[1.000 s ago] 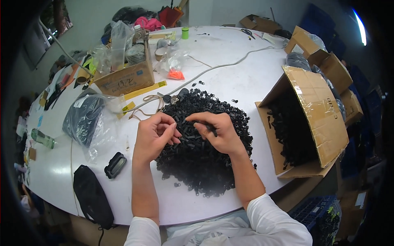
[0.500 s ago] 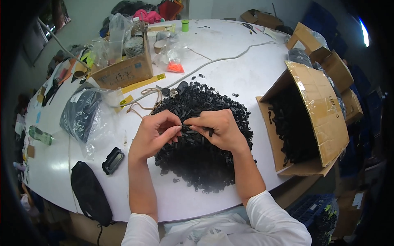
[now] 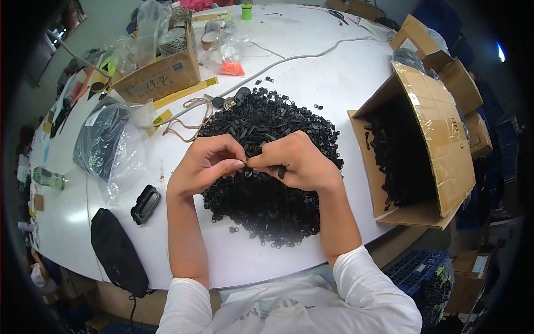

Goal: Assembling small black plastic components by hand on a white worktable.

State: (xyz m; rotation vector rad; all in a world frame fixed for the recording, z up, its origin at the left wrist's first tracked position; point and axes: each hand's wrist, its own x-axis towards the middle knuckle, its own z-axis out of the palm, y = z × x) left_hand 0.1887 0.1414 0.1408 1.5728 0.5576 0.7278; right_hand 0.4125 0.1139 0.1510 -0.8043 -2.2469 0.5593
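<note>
A large heap of small black zipper pulls (image 3: 278,220) lies on the white table, many with ring-like ends. Over it, my left hand (image 3: 208,164) pinches thumb and forefinger together. My right hand (image 3: 297,161) meets it fingertip to fingertip, and both appear closed on one tiny black zipper pull, mostly covered by the fingers. Another dark piece (image 3: 281,172) shows beneath the curled fingers of my right hand.
An open cardboard box (image 3: 439,145) of black pieces lies on its side at the right. To the left are a black pouch (image 3: 118,253), an open black case (image 3: 146,205) and a plastic-wrapped bundle (image 3: 100,142). A filled carton (image 3: 161,75) and a grey cable (image 3: 289,61) are farther back.
The whole view has shifted slightly, with table items now a little higher in it. My hands stay together over the heap, the left wrist turned a little.
</note>
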